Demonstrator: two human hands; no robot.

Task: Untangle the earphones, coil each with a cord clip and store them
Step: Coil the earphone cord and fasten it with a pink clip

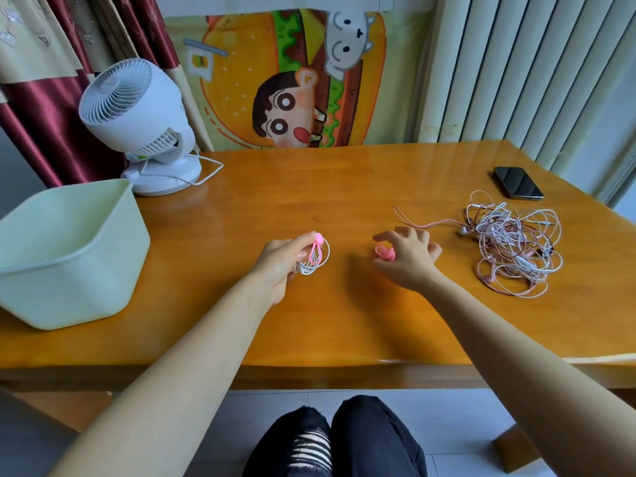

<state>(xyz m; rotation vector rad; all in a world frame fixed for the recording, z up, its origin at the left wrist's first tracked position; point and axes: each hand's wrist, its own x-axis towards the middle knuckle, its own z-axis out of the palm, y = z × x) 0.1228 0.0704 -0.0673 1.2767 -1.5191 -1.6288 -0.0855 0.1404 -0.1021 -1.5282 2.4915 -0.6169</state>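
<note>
- Currently the left hand pinches a coiled white earphone, bound by a pink cord clip, just above the wooden table, left of centre.
- The right hand arches over a spare pink clip lying on the table. Whether its bent fingers grip it cannot be told.
- Tangled pink and white earphones lie well to the right, and a pale green bin stands far left.
- Likely best: pinch at the clip so the loops hold, then lower the coil into the bin rather than toss it.
</note>
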